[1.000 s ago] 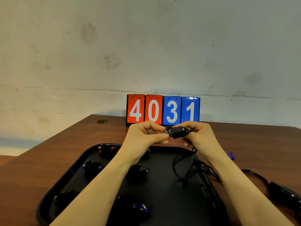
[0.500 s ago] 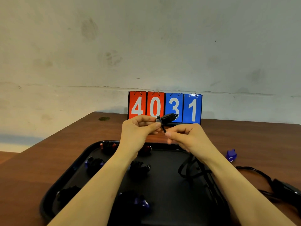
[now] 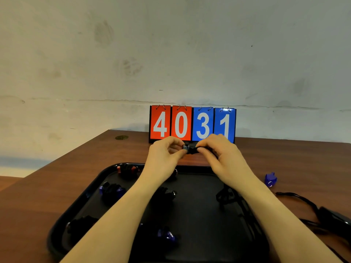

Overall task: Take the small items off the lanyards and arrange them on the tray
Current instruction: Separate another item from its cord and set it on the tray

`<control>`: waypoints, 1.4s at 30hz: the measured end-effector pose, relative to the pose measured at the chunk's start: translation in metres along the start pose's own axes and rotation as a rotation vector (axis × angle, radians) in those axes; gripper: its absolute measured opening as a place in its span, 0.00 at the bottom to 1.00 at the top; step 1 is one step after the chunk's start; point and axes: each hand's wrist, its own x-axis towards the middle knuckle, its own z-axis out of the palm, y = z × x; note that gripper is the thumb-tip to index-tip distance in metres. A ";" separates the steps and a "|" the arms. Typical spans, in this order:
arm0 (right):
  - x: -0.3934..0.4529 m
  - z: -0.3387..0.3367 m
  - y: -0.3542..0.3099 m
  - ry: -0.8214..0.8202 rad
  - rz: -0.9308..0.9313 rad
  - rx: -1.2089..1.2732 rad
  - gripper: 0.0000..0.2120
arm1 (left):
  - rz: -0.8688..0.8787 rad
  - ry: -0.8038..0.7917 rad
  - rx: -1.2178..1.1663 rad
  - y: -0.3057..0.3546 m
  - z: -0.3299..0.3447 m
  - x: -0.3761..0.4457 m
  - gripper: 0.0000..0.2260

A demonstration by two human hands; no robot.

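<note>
Small item: you hold the black small item [image 3: 190, 149] between both hands, above the tray's [image 3: 79, 202] far rim.
Left hand [image 3: 165, 154] grip: pinches its left end.
Right hand [image 3: 218, 152] grip: pinches its right end.
Axis: lies left-right, both hands equally near.

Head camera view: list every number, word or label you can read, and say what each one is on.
"4" on the first red card of the flip scoreboard at the back of the table.
"0" on the second red card.
"3" on the first blue card.
"1" on the second blue card, its foot hidden by the right hand.
Nothing else readable.
</note>
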 end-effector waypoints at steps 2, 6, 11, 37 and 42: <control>-0.001 0.004 0.004 0.063 -0.075 -0.084 0.11 | 0.027 -0.027 0.019 0.000 0.001 0.000 0.06; -0.002 0.004 0.003 0.142 -0.065 -0.112 0.10 | 0.067 -0.074 0.033 0.001 0.000 -0.001 0.06; -0.003 0.006 0.007 0.178 -0.021 -0.092 0.08 | 0.125 -0.181 0.063 0.003 -0.001 -0.005 0.07; 0.002 -0.007 0.003 -0.046 0.441 0.590 0.02 | -0.041 -0.109 -0.592 0.006 -0.006 -0.001 0.07; 0.001 -0.010 0.000 -0.151 0.397 0.611 0.04 | -0.107 -0.026 -0.469 0.003 -0.005 0.001 0.06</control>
